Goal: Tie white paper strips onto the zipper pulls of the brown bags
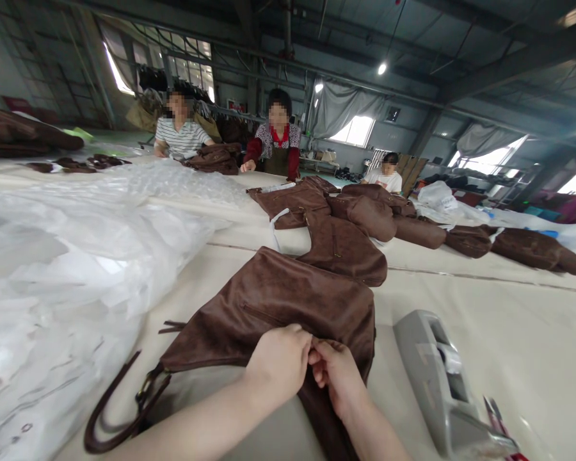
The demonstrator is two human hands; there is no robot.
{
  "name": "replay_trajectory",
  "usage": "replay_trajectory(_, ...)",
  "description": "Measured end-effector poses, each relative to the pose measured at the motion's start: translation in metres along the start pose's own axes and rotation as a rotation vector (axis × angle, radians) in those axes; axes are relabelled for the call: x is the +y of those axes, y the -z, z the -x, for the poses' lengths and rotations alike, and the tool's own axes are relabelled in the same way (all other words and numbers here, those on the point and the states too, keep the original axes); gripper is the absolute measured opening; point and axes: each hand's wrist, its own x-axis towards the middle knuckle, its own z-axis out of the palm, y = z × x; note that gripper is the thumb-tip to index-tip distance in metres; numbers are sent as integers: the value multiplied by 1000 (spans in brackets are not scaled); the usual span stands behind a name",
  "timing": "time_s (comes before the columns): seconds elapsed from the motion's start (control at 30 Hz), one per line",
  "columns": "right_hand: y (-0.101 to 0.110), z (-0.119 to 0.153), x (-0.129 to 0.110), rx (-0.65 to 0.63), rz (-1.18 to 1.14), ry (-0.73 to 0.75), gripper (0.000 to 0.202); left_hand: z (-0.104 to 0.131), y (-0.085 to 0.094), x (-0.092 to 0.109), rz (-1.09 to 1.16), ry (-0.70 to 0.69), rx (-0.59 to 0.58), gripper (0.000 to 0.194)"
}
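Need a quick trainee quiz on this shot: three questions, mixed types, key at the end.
1. Multiple choice: as pictured, where is the grey tape dispenser relative to the nearest brown bag?
A. Left of it
B. Right of it
C. On top of it

2. True or false: the left hand and the right hand are at opposite ends of that bag.

3. Fill in: the material heaped along the picture's left side is ____.

Key:
1. B
2. False; they are close together at the bag's near side.
3. translucent plastic
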Motion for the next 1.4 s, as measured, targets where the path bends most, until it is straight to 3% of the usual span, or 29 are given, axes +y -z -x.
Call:
replay_trajectory(0.07, -1, 0, 0, 5, 47, -12, 28, -7, -4, -7, 306, 217, -24, 34)
replay_trajectory(0.13, -2, -1, 1, 2, 110, -25, 26, -15, -11, -15, 561, 349, -130, 41)
replay_trajectory(0.2, -3, -3, 1, -3, 168, -27, 22, -20, -20, -23, 692, 364, -194, 39)
replay_trajectory(0.37, -5, -2, -1, -56, 290, -16, 21, -22, -33, -34, 716, 315, -187, 21)
replay_trajectory(0.47, 10, 17, -11, -120, 418, 78, 29, -21, -33, -35, 713, 325, -209, 19)
replay_trajectory(0.53, 37, 39, -21, 46, 505, 287, 35, -21, -31, -33, 689, 342, -218, 18)
replay_trajectory(0.63, 98, 79, -34, 584, 704, 589, 37, -22, -30, -34, 628, 326, -221, 20)
replay_trajectory(0.7, 141, 100, -40, 868, 911, 643, 35, -24, -31, -36, 603, 289, -228, 21)
replay_trajectory(0.77, 178, 115, -39, 946, 1071, 570, 35, -27, -32, -39, 588, 266, -240, 24)
replay_trajectory(0.83, 205, 121, -32, 861, 1078, 443, 38, -28, -33, -41, 587, 263, -249, 26)
replay_trajectory(0.9, 221, 120, -22, 765, 937, 357, 42, -29, -31, -40, 597, 263, -253, 27)
replay_trajectory(1.03, 226, 113, -12, 711, 614, 355, 43, -27, -27, -35, 614, 260, -259, 28)
replay_trajectory(1.2, 217, 119, -18, 753, 278, 490, 35, -27, -27, -34, 648, 292, -274, 28)
replay_trajectory(1.4, 219, 143, 6, 877, 368, 540, 32, -25, -26, -32, 677, 289, -269, 33)
